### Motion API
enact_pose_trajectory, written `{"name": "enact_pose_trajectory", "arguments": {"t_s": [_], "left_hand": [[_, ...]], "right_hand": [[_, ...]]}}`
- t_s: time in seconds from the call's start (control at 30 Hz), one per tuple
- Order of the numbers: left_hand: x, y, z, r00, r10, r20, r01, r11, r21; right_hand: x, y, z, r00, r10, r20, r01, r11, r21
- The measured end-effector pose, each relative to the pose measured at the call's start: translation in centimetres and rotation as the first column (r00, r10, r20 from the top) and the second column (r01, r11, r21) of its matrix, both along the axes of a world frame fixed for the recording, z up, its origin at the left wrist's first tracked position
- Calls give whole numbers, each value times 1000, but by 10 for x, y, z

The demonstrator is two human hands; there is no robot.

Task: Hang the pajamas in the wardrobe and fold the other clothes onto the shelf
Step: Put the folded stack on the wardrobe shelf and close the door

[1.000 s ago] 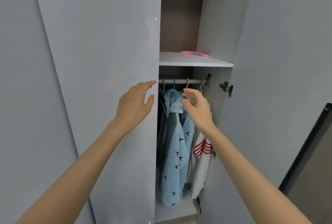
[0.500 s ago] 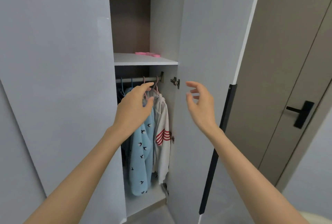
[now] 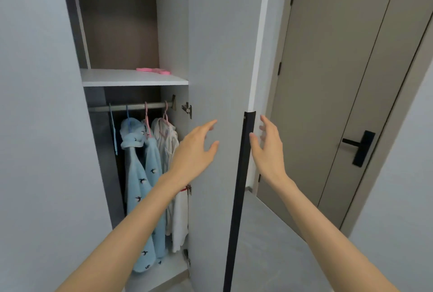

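Light blue pajamas (image 3: 140,181) with small dark birds hang on hangers from the wardrobe rail (image 3: 131,107). Beside them, on a pink hanger, hangs a white garment (image 3: 172,151). Above the rail is a white shelf (image 3: 126,78) with a flat pink item (image 3: 153,70) at its back right. My left hand (image 3: 194,153) is open in front of the inner face of the right wardrobe door (image 3: 220,57). My right hand (image 3: 268,148) is open just right of that door's black edge handle (image 3: 240,198), its thumb close to the strip.
The left wardrobe door (image 3: 42,127) stands close on my left. A beige room door (image 3: 328,80) with a black lever handle (image 3: 359,147) is on the right. Grey floor (image 3: 269,244) shows beyond the wardrobe door.
My view swung right. Both hands left the hanging clothes and moved right to the right-hand door, the left onto its inner side, the right to its black edge.
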State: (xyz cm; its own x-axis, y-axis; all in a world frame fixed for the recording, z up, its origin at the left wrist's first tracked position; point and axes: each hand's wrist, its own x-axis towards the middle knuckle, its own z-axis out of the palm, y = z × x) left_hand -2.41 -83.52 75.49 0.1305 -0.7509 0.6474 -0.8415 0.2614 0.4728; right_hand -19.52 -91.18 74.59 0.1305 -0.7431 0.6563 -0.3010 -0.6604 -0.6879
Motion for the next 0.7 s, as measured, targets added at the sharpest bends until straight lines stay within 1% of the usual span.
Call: {"name": "enact_pose_trajectory", "arguments": {"t_s": [0.1,0.23,0.33,0.4,0.5,0.6,0.7], "left_hand": [[-16,-32,-15,1000,8,-28,-5,996,88],[-30,-55,-34,998,32,-59,-23,988,155],[-37,-61,-42,997,46,-66,-34,983,178],[-40,-61,-43,997,47,-65,-34,980,198],[-42,-59,-43,997,45,-64,-31,977,210],[-41,-53,-44,995,24,-99,-2,977,213],[-35,-45,-46,990,40,-136,-13,982,190]], "right_hand": [[-7,-25,3,990,135,-45,-131,989,74],[-11,-51,11,968,232,-91,-224,970,90],[-16,-60,18,954,294,-60,-288,953,90],[-19,-64,23,941,338,-28,-332,936,119],[-16,-67,28,935,353,-31,-347,930,120],[-3,-61,24,948,319,17,-319,943,92],[12,-52,19,947,316,55,-320,945,72]]}}
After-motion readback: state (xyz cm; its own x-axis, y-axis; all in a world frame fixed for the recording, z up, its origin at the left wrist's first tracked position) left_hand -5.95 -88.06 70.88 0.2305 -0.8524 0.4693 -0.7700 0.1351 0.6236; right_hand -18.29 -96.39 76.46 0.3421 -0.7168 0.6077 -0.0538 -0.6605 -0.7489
